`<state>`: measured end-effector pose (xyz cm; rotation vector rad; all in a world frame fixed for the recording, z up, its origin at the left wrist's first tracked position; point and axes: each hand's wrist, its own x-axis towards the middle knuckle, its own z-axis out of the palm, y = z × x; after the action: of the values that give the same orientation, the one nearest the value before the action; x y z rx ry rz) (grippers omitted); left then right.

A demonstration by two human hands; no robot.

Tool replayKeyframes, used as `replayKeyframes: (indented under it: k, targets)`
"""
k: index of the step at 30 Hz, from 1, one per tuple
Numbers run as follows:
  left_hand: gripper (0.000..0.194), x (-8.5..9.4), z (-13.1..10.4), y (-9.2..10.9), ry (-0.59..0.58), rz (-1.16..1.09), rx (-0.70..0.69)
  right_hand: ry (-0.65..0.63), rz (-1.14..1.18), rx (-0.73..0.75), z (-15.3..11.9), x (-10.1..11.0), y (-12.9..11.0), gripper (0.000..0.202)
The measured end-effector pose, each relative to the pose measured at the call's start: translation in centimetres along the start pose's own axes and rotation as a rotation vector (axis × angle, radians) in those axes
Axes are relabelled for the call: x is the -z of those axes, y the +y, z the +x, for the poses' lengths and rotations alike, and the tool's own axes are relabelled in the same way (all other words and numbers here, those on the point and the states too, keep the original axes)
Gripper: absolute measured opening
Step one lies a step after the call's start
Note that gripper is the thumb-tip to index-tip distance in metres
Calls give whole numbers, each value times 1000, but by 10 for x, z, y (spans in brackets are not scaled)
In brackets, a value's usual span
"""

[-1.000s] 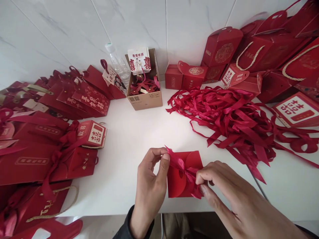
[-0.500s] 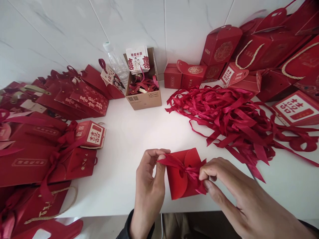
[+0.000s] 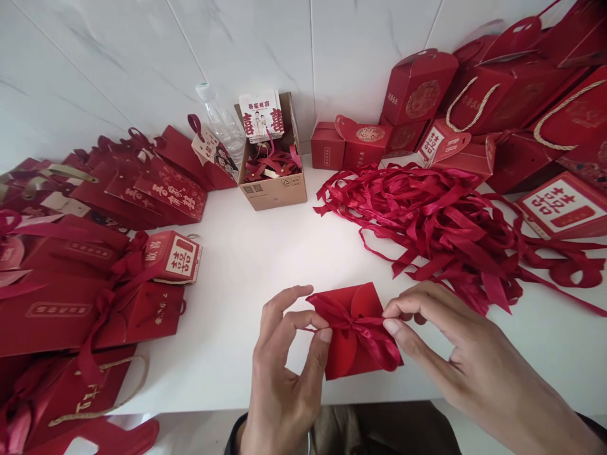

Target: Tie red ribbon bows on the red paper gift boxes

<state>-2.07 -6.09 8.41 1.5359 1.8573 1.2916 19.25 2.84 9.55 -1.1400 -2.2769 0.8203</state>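
Near the front edge of the white table lies a small red gift box (image 3: 342,354) with curved, overlapping flaps. A dark red satin ribbon (image 3: 374,333) crosses its top, tied in a bow at the middle. On the box's left side, my left hand (image 3: 291,357) pinches part of the ribbon between thumb and forefinger, its other fingers raised. From the right, my right hand (image 3: 441,344) pinches the ribbon between thumb and forefinger at the box's right edge. The ribbon runs between both hands through the knot.
A heap of loose red ribbons (image 3: 441,234) spreads to the right. At the back stands a cardboard box (image 3: 275,196) with cards and ribbon pieces, beside a clear plastic bottle (image 3: 222,123). Red gift boxes (image 3: 161,309) crowd the left; more red boxes (image 3: 420,88) stand back right.
My left hand has let its forefinger come down onto the ribbon, nearer the knot. The right hand's pinch has shifted slightly up, and the bow's lower right loop lies wider.
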Motion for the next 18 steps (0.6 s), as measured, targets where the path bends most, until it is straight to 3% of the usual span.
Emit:
replayKeyframes:
  k: [5, 11, 15, 18]
  targets:
    - [14, 0, -11, -1, -1, 38, 62, 36, 10, -51, 1, -1, 4, 13]
    - [8, 5, -13, -3, 26, -132, 190, 101, 9, -87, 0, 0, 0, 17]
    - [22, 7, -1, -6, 8, -205, 255, -21, -13, 1, -6, 3, -10, 21]
    - [17, 3, 9, -6, -51, -215, 233, -75, -12, -8, -10, 3, -14, 11]
